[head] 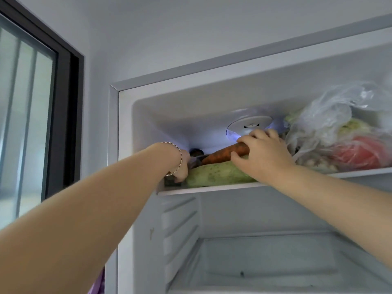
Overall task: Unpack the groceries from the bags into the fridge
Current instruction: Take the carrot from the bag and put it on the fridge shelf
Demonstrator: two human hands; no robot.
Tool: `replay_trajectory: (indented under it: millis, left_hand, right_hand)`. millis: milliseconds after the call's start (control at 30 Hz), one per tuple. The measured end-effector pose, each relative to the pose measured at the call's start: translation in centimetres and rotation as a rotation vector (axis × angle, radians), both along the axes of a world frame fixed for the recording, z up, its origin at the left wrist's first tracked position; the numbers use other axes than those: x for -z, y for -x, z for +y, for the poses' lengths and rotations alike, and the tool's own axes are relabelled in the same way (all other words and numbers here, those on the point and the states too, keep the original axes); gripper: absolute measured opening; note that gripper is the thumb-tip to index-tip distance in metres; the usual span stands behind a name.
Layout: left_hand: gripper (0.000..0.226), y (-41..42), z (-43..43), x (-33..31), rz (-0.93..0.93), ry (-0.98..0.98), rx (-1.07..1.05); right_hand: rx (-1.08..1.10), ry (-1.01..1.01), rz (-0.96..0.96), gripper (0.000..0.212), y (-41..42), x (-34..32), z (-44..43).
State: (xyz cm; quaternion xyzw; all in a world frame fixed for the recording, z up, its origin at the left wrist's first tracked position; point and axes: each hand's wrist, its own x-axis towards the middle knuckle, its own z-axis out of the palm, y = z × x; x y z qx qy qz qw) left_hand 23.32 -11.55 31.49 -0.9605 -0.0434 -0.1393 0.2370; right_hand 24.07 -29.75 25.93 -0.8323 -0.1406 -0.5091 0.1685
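Both forearms reached up past the camera toward the top shelf [212, 187] of the fridge [125, 145], and everything I note is placed from that shelf. On it my right hand [263, 153] was curled over the thick end of the carrot [222, 154], thumb under its near side and fingers [257, 134] draped over the top, so I had it loosely gripped rather than pinched. That carrot lay on top of a pale green gourd [218, 172], which rested along the shelf's front lip. Its long axis ran from my right hand down and left toward the back left corner of the shelf, tip pointing at my left hand [182, 166]. My left hand, a bracelet [179, 160] at its wrist, was tucked at the shelf's left end, just beside the gourd's end; its fingers were hidden, so I could not tell whether it held anything. A bag [331, 132] of produce filled the shelf's right side, touching the back of my right hand. I judged the right hand the one to finish seating the carrot, sliding it left along its own length, away from the bag.
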Motion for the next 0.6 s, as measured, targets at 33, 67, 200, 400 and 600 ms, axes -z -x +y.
replay_trajectory:
  millis: [33,67,200,400,600]
  left_hand:
    - [0.054,0.5,-0.1,-0.2,0.065,0.024,-0.03]
    - [0.06,0.9,-0.1,-0.4,0.113,0.029,-0.047]
    - [0.077,1.7,0.7,-1.0,0.173,-0.184,-0.07]
    - [0.058,1.3,1.6,-0.8,0.101,-0.163,0.131]
    - [0.04,0.6,2.8,0.9,0.009,-0.095,0.2]
  right_hand:
    - [0.038,0.06,-0.033,0.049,-0.1,0.2,0.0]
    - [0.059,0.107,-0.048,0.053,-0.1,0.5,-0.1]
    - [0.094,0.231,0.027,0.068,0.1,0.6,-0.4]
    - [0.096,0.237,0.001,0.069,0.4,0.8,-0.4]
    - [0.103,0.245,-0.034,0.077,0.5,1.0,-0.3]
